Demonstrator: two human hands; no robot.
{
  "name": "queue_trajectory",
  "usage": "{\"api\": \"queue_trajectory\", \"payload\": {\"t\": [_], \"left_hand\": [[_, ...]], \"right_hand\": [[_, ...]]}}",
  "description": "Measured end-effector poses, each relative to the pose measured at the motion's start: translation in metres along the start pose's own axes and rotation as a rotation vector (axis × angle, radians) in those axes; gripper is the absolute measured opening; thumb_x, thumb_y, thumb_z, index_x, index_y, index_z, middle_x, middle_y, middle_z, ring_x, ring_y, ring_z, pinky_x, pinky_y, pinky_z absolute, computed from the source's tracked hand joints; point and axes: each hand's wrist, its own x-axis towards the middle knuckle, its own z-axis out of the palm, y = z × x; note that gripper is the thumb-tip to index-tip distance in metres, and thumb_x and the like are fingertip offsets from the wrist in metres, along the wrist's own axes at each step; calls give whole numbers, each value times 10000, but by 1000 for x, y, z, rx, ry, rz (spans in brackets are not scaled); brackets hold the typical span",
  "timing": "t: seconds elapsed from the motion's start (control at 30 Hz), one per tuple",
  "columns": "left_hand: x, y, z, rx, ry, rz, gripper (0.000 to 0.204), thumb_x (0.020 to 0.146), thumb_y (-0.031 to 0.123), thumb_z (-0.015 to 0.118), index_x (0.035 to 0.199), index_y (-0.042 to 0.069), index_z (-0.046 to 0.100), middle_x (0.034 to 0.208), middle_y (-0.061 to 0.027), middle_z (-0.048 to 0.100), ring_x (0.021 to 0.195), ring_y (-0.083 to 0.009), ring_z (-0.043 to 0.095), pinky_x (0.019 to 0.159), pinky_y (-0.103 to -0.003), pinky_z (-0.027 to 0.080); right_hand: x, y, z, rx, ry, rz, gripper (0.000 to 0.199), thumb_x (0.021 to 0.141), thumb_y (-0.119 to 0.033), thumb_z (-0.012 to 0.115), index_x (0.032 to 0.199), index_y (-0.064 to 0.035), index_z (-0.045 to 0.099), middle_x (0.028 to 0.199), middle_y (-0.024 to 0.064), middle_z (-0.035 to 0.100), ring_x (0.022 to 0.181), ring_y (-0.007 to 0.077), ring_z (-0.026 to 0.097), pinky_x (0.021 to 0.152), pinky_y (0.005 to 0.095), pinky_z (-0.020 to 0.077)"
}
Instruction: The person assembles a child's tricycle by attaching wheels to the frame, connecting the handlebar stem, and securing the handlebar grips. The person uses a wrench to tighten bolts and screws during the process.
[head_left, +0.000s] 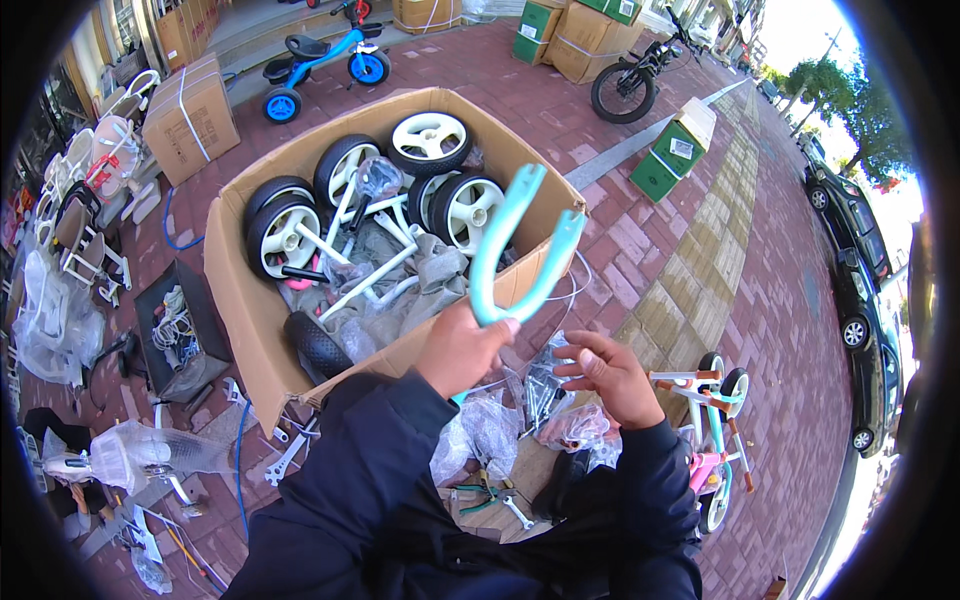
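Observation:
My left hand is closed round the lower end of a mint-green bicycle fork, whose two prongs point up and away from me. To its right, my right hand holds nothing, its fingers apart and partly bent. Beyond the fork stands a large open cardboard box with several white-spoked black wheels, white frame tubes and grey wrapping inside. Below my hands lie clear plastic bags of parts, pliers and a wrench.
A small mint and pink bike is at the right. A dark crate of cables and another wrench lie left. Farther off are a blue tricycle, a black bike and green cartons. A blue hose crosses the paving.

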Motion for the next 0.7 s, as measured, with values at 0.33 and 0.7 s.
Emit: {"api": "queue_trajectory", "payload": {"t": [0.33, 0.7], "left_hand": [[81, -131, -197, 1106, 566, -107, 430, 800, 257, 739, 1091, -55, 683, 989, -259, 708, 959, -429, 671, 882, -475, 520], [103, -51, -119, 954, 321, 26, 574, 892, 295, 679, 1292, -104, 576, 1175, -254, 676, 1074, -317, 664, 932, -378, 500]], "right_hand": [[-59, 40, -28, -587, 83, 211, 350, 962, -225, 666, 1201, 30, 651, 1026, 140, 729, 916, 230, 711, 801, 350, 547], [-54, 112, -4, -914, -97, 117, 412, 879, -389, 686, 984, 9, 685, 918, 239, 702, 926, 441, 671, 818, 516, 532]]}}
